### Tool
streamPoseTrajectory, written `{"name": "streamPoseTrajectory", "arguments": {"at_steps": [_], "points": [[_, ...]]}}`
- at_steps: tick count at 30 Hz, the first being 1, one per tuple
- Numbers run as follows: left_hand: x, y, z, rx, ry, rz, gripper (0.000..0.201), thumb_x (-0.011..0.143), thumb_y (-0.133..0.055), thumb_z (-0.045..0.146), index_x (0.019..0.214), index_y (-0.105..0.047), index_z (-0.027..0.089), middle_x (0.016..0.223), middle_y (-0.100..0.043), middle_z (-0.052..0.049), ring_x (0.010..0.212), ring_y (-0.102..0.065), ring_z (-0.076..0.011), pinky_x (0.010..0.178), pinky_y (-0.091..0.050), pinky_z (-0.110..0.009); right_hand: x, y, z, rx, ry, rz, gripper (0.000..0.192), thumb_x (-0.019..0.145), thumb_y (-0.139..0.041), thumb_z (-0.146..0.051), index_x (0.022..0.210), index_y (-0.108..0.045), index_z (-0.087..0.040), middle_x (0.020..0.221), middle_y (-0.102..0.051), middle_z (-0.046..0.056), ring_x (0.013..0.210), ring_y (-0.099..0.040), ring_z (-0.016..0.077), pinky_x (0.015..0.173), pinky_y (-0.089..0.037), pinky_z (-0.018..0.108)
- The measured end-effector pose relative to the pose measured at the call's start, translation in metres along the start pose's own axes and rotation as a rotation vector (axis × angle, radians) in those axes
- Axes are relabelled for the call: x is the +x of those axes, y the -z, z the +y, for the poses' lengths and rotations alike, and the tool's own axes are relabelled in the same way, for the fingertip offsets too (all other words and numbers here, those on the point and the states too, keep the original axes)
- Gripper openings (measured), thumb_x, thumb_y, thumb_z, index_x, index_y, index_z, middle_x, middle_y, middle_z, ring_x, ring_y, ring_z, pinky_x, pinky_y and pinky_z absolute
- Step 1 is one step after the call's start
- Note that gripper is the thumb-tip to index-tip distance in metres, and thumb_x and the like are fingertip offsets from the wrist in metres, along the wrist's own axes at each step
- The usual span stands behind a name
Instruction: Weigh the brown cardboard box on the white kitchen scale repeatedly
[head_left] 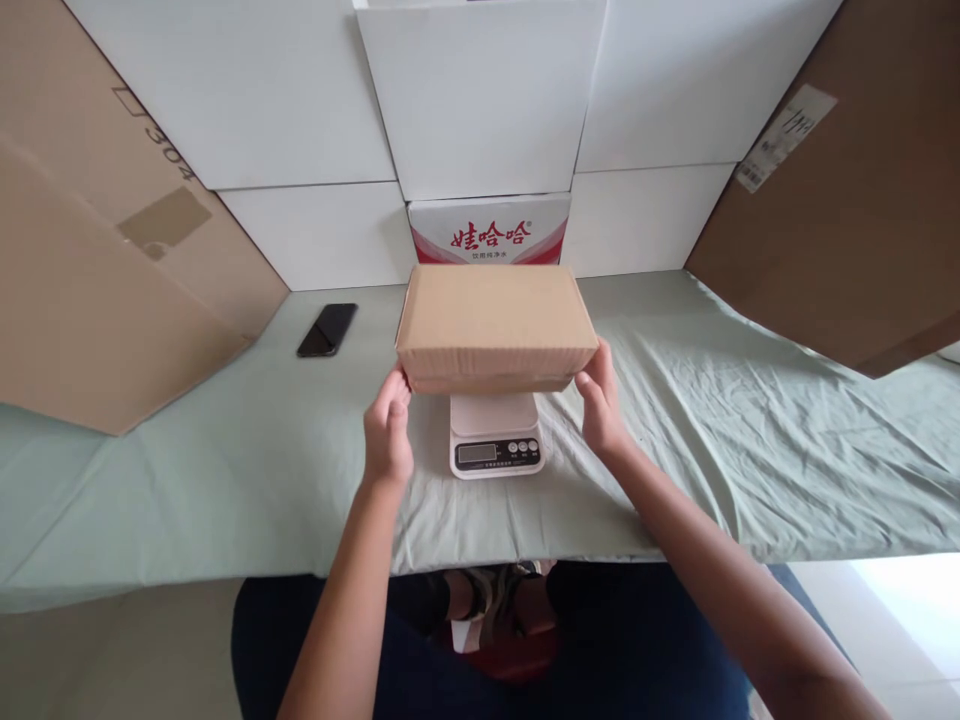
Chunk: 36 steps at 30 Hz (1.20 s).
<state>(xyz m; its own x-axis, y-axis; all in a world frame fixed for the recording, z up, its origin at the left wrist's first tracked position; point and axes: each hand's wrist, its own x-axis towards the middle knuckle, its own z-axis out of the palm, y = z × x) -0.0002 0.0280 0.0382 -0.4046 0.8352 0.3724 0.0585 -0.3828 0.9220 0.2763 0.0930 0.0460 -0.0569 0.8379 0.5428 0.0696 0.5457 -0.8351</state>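
Observation:
A closed brown cardboard box (496, 315) is at the middle of the table, gripped between my two hands. My left hand (388, 425) holds its lower left corner, and most of the fingers are hidden behind the box. At the lower right corner, my right hand (600, 400) has its thumb against the side. Beneath the box's front edge shows a white digital kitchen scale (495, 415) with a small display and several round buttons. Whether the box rests on the scale or hangs just above it, I cannot tell.
A black phone (328, 330) lies on the green tablecloth (330, 430) to the left. Large cardboard panels (90, 230) flank both sides. White boards (487, 110) and a white and red printed carton (491, 230) stand along the back.

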Motion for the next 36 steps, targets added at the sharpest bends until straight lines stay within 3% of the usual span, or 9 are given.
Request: {"name": "streamPoseTrajectory", "arguments": {"at_steps": [4, 7, 11, 17, 24, 31, 36], "points": [[0.065, -0.020, -0.019, -0.035, 0.025, -0.017, 0.081, 0.084, -0.061, 0.083, 0.130, -0.073, 0.017, 0.141, -0.072, -0.019, 0.145, -0.059, -0.0360, 0.121, -0.046, -0.048, 0.050, -0.012, 0.028, 0.034, 0.041, -0.015, 0.069, 0.094, -0.052, -0.075, 0.148, -0.047, -0.033, 0.153, -0.058, 0.009, 0.145, -0.051, 0.0354, 0.120, -0.046, 0.054], [0.085, -0.031, -0.046, -0.030, 0.091, -0.021, 0.085, 0.079, -0.060, 0.089, 0.122, -0.072, 0.017, 0.134, -0.074, -0.021, 0.141, -0.062, -0.0370, 0.118, -0.049, -0.050, 0.069, -0.022, 0.060, 0.079, -0.023, -0.006, 0.074, 0.089, -0.056, -0.076, 0.147, -0.047, -0.031, 0.155, -0.057, 0.010, 0.146, -0.051, 0.0359, 0.125, -0.041, 0.056], [0.078, -0.036, -0.070, -0.038, 0.125, -0.039, 0.080, 0.082, -0.058, 0.087, 0.123, -0.070, 0.020, 0.139, -0.072, -0.019, 0.141, -0.062, -0.0348, 0.118, -0.049, -0.048, 0.068, -0.025, 0.084, 0.119, -0.097, 0.013, 0.072, 0.088, -0.059, -0.072, 0.145, -0.048, -0.029, 0.158, -0.055, 0.010, 0.153, -0.044, 0.0360, 0.131, -0.033, 0.059], [0.077, -0.036, -0.077, -0.001, 0.176, -0.053, 0.075, 0.085, -0.057, 0.084, 0.120, -0.073, 0.020, 0.145, -0.069, -0.019, 0.145, -0.059, -0.0348, 0.120, -0.047, -0.048, 0.066, -0.020, 0.088, 0.104, -0.162, 0.003, 0.067, 0.091, -0.055, -0.064, 0.146, -0.045, -0.028, 0.159, -0.054, 0.011, 0.154, -0.044, 0.0331, 0.133, -0.030, 0.057], [0.090, -0.024, -0.079, -0.052, 0.201, 0.135, 0.085, 0.091, -0.052, 0.080, 0.143, -0.064, 0.014, 0.163, -0.052, -0.023, 0.156, -0.046, -0.0312, 0.129, -0.035, -0.044, 0.067, -0.015, 0.103, 0.101, -0.329, 0.111, 0.076, 0.092, -0.049, -0.066, 0.159, -0.030, -0.035, 0.166, -0.045, 0.008, 0.159, -0.039, 0.0306, 0.132, -0.032, 0.060], [0.089, -0.028, -0.087, -0.046, 0.258, 0.015, 0.089, 0.090, -0.048, 0.084, 0.144, -0.065, 0.014, 0.162, -0.052, -0.024, 0.154, -0.049, -0.0328, 0.127, -0.039, -0.046, 0.066, -0.018, 0.092, 0.080, -0.201, 0.009, 0.072, 0.091, -0.052, -0.068, 0.151, -0.046, -0.028, 0.164, -0.052, 0.008, 0.157, -0.042, 0.0305, 0.134, -0.030, 0.054], [0.087, -0.031, -0.087, -0.053, 0.225, -0.023, 0.084, 0.091, -0.049, 0.083, 0.136, -0.070, 0.016, 0.155, -0.061, -0.023, 0.150, -0.054, -0.0335, 0.124, -0.043, -0.048, 0.064, -0.019, 0.086, 0.005, -0.188, -0.038, 0.066, 0.093, -0.052, -0.066, 0.147, -0.052, -0.028, 0.159, -0.058, 0.007, 0.150, -0.049, 0.0306, 0.131, -0.034, 0.053]]}}
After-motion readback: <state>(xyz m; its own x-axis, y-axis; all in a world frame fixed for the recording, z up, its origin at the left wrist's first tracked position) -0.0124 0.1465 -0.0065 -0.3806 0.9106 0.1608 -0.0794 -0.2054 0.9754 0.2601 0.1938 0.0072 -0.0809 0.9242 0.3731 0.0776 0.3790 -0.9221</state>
